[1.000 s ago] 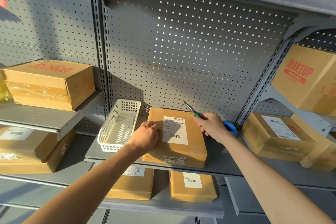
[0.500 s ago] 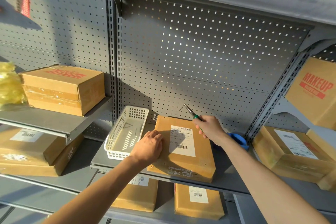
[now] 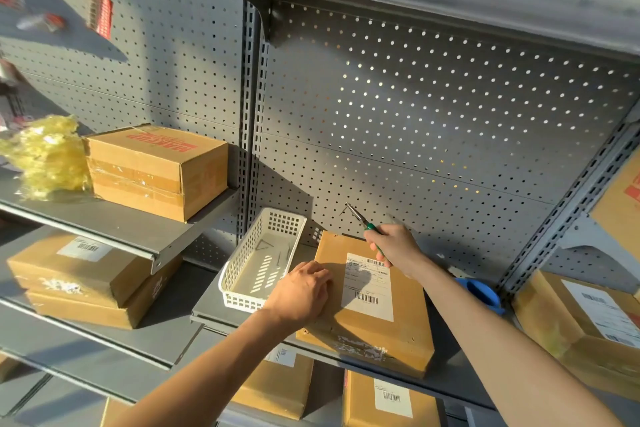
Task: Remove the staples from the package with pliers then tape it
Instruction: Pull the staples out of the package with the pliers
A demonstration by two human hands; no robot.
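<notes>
Two hands at work: left hand point(image 3: 304, 291) presses flat on the package point(image 3: 372, 302), right hand point(image 3: 393, 244) clenches the pliers point(image 3: 360, 220), whose tip, raised beyond the grip, should carry any staple into the basket point(image 3: 263, 260).

A grey metal shelf point(image 3: 221, 307) runs across the lower centre of the frame. Directly on it lie a white slotted basket point(image 3: 242, 282) at left, a flat cardboard package point(image 3: 408, 322) just beside it, and a blue object point(image 3: 483, 293), partly hidden, at right.

Brown package point(image 3: 367, 315), white barcoded label point(image 3: 369, 288); green-handled pliers point(image 3: 363, 222); white lattice basket point(image 3: 263, 260).
</notes>
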